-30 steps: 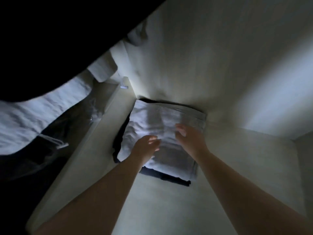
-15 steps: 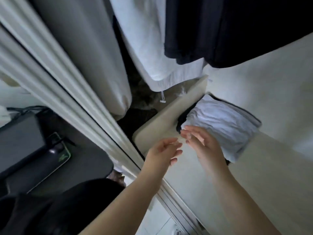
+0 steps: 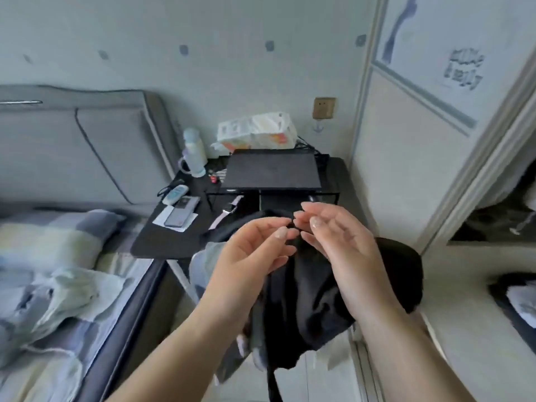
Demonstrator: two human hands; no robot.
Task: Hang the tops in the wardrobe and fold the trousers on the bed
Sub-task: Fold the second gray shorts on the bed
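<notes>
Both hands are raised in front of the chest, above a heap of dark clothing (image 3: 313,300) draped over what looks like a chair back between the bed (image 3: 72,271) and the wardrobe (image 3: 435,158). The left hand (image 3: 255,250) has its fingers loosely curved, palm turned inward, its grip relaxed and holding nothing; the right hand (image 3: 333,236) mirrors it, fingers slack and fingertips almost meeting the left's. Neither grips the cloth, though they hover just over its top edge, and I judge they are placed so in order to take up the next garment. The heap holds mostly black fabric with a paler grey piece (image 3: 203,265) showing at its left side; whether these are tops or trousers cannot be told. At the far right a small stack of folded clothes (image 3: 519,306) lies on a wardrobe shelf, and dark garments hang behind the open sliding door. The black table (image 3: 150,242) beside the bed carries a laptop (image 3: 272,172), a bottle (image 3: 194,153), a phone (image 3: 179,213) and a tissue pack (image 3: 258,130).
</notes>
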